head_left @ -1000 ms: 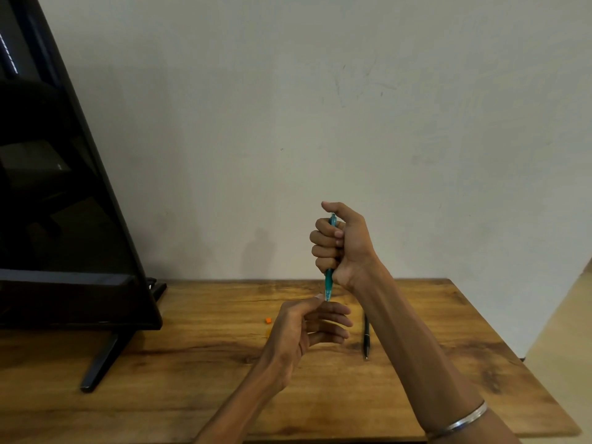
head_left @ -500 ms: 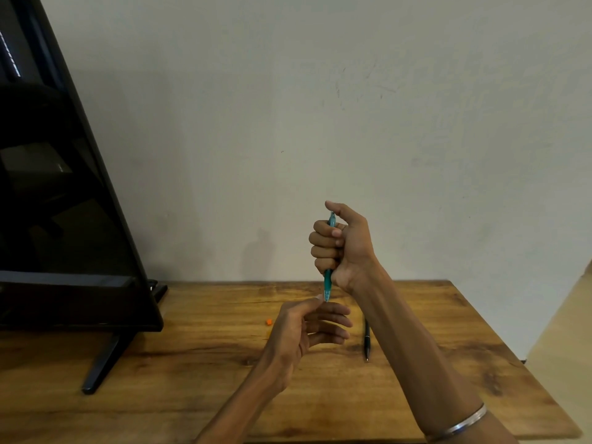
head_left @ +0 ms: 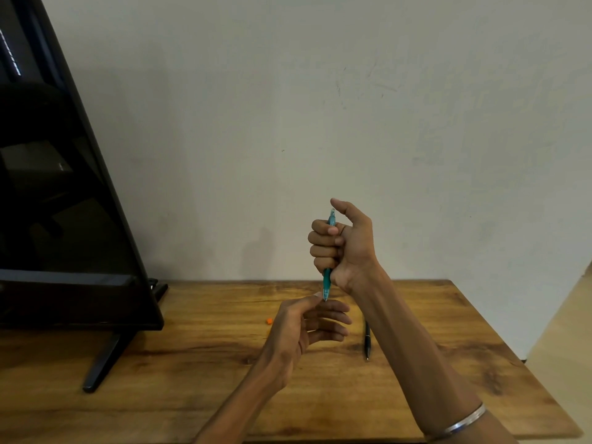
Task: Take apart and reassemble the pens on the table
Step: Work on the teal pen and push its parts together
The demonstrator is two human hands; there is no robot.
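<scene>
- Right hand [head_left: 344, 243]: fist wrapped round the barrel of the teal pen [head_left: 328, 277], which stands near upright above the table [head_left: 432, 331]. All four fingers curl round the middle of the barrel; the thumb stands clear above the grip, beside the pen's top end. Judged purpose: a full-fist hold stops the barrel turning while the other hand works the tip.
- Teal pen: its top end projects above the fist and its lower section below it, tip pointing down. That keeps the working end exposed and in reach from beneath.
- Left hand [head_left: 304, 328]: directly below the grip, thumb and forefinger brought together at the pen's tip, the remaining fingers loosely spread. Whether they actually clamp the tip or only touch it cannot be told; the contact is too small to resolve.
- Judged step: unscrewing or screwing on the tip section. Which of the two cannot be determined.
- Dark pen [head_left: 367, 341]: lying flat on the table below the grip, partly behind the right forearm, apart from both hands. It looks whole, probably awaiting its turn or already done.
- Small orange piece [head_left: 269, 321]: on the table to the left of the left hand; identity unclear.
</scene>
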